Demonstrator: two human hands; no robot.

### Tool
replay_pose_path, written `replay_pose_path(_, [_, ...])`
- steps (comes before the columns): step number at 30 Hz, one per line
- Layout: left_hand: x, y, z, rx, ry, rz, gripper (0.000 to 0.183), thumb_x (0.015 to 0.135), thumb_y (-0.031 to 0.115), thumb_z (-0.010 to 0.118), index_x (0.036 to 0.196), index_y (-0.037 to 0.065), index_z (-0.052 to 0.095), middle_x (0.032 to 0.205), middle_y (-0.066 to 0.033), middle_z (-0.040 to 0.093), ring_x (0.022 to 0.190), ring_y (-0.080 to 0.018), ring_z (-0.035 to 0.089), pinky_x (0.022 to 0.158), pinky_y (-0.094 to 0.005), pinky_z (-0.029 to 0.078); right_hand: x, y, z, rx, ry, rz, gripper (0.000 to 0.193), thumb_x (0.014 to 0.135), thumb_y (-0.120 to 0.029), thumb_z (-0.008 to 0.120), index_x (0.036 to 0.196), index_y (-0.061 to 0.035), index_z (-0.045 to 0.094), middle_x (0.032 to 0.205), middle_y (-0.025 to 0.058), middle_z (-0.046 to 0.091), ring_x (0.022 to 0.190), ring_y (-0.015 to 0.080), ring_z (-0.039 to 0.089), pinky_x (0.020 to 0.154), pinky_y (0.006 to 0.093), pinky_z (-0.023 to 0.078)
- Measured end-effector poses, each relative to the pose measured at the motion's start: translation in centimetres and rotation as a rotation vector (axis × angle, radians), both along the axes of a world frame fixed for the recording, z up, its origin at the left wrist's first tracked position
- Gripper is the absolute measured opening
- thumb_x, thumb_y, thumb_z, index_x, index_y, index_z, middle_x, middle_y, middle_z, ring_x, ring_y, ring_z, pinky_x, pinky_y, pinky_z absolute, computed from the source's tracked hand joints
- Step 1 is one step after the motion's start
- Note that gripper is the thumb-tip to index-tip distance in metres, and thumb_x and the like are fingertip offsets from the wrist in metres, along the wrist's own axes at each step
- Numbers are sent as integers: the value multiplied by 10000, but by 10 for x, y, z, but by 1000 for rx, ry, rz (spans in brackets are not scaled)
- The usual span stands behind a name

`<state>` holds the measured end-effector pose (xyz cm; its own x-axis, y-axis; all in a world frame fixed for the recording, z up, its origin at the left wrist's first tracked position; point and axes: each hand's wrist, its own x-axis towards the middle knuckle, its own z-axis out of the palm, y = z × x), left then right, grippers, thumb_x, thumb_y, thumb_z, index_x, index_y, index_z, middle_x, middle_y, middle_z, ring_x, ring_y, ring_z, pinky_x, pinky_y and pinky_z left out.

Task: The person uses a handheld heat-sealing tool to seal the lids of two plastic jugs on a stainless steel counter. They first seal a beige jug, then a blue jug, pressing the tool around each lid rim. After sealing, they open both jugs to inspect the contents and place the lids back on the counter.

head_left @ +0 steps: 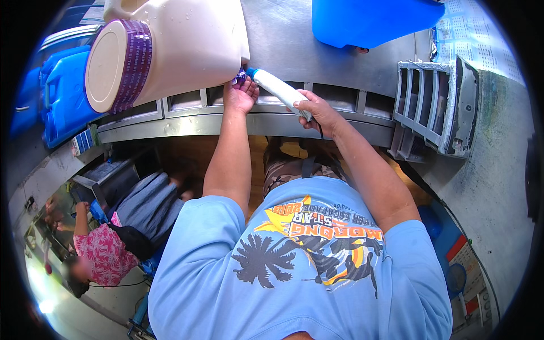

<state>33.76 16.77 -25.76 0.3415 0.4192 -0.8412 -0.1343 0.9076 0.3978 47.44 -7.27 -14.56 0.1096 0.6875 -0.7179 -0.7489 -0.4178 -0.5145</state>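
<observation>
A large cream plastic container [187, 48] lies on its side on the steel counter, its round lid [106, 67] facing left. A purple printed seal band [135, 65] wraps the lid's edge. At the container's lower right corner is a small purple-wrapped spout [240, 75]. My left hand [242, 95] is palm up there, its fingers curled against the purple wrap. My right hand [319, 113] grips a white tube-shaped heat gun [277, 90] with a blue nozzle and a dark cord. The nozzle points at the purple spout, close to my left fingertips.
A blue plastic container [368, 22] stands at the back right of the counter [277, 31]. Blue jugs [68, 96] are at the left. A grey slatted metal frame [425, 102] sits at the counter's right end. Another person in a pink patterned shirt [105, 255] is at lower left.
</observation>
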Motion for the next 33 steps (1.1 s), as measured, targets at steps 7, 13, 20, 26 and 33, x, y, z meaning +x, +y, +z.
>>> replay_pose_path(7, [0, 1, -2, 0, 20, 22, 644, 811, 645, 701, 1115, 93, 571, 1087, -84, 576, 1009, -285, 561, 877, -489, 487, -1, -1, 1, 5, 15, 28, 645, 897, -302, 671, 1475, -146, 430, 1080, 37, 645, 655, 55, 519, 567, 208, 416])
replay_pose_path(13, [2, 0, -3, 2, 10, 39, 679, 800, 652, 707, 1163, 107, 526, 1182, -89, 536, 1080, -297, 527, 900, -488, 464, -1, -3, 0, -1, 29, 22, 616, 900, -286, 673, 1457, -136, 457, 1051, 11, 634, 654, 51, 523, 575, 219, 434])
replay_pose_path(20, [1, -4, -2, 36, -55, -10, 709, 777, 657, 723, 1196, 122, 522, 1173, -81, 543, 1099, -290, 516, 892, -471, 464, -2, -4, -2, -2, 26, 24, 629, 899, -290, 670, 1467, -139, 445, 1070, 22, 640, 657, 54, 520, 579, 220, 438])
replay_pose_path(26, [-2, 2, -17, -17, -77, -6, 593, 810, 635, 692, 1069, 116, 569, 912, -56, 585, 840, -224, 541, 792, -393, 475, 3, -1, -8, 20, 8, 1, 599, 925, -279, 642, 1471, -145, 435, 1096, 52, 648, 653, 59, 525, 570, 209, 462])
replay_pose_path(33, [-10, -5, -18, 43, -41, 28, 764, 681, 725, 776, 1108, 112, 613, 977, -87, 689, 857, -254, 650, 775, -445, 528, 12, 17, -3, 136, 1, 35, 567, 947, -255, 606, 1464, -97, 435, 1168, 145, 672, 646, 69, 534, 575, 193, 481])
